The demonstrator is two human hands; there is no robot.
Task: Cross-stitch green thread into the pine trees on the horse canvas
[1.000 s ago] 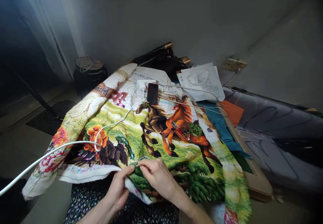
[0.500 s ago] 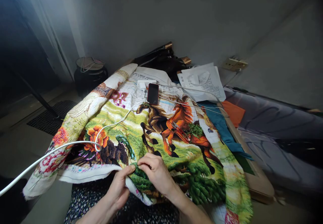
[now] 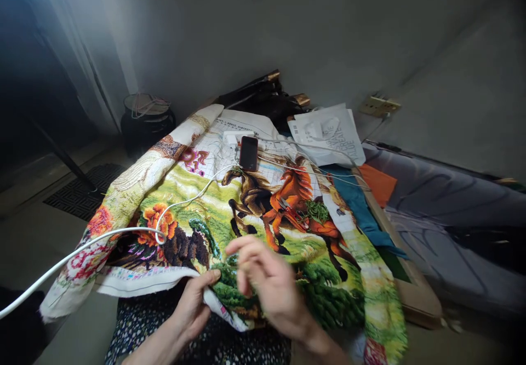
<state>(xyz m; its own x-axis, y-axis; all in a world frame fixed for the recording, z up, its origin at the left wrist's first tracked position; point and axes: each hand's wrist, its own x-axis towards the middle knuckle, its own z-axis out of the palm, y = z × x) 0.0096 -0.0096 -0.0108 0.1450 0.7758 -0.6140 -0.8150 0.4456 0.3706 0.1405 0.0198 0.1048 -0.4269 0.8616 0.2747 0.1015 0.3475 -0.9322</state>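
A large embroidered cloth (image 3: 213,198), stitched with horses, flowers and green grass, spreads before me and over my lap. My left hand (image 3: 192,306) pinches its near edge, the thumb on top and the other fingers underneath. Just right of it my right hand (image 3: 269,285) hovers over the dark green stitching, its bent fingers smeared by motion; I cannot make out any needle or thread in them. On the stitched orange horse lie a tangle of green thread (image 3: 317,211) and a small red-handled tool (image 3: 296,217).
A phone (image 3: 249,154) rests on the cloth beside a white power strip (image 3: 234,137). A white cable (image 3: 102,237) loops across the left side. White paper bags (image 3: 326,135) and an orange sheet (image 3: 378,184) lie at the back right, near a wall socket (image 3: 380,106).
My right hand has lifted off the cloth beside my left thumb and moved slightly right and towards me, now blurred. My left hand keeps its hold on the edge.
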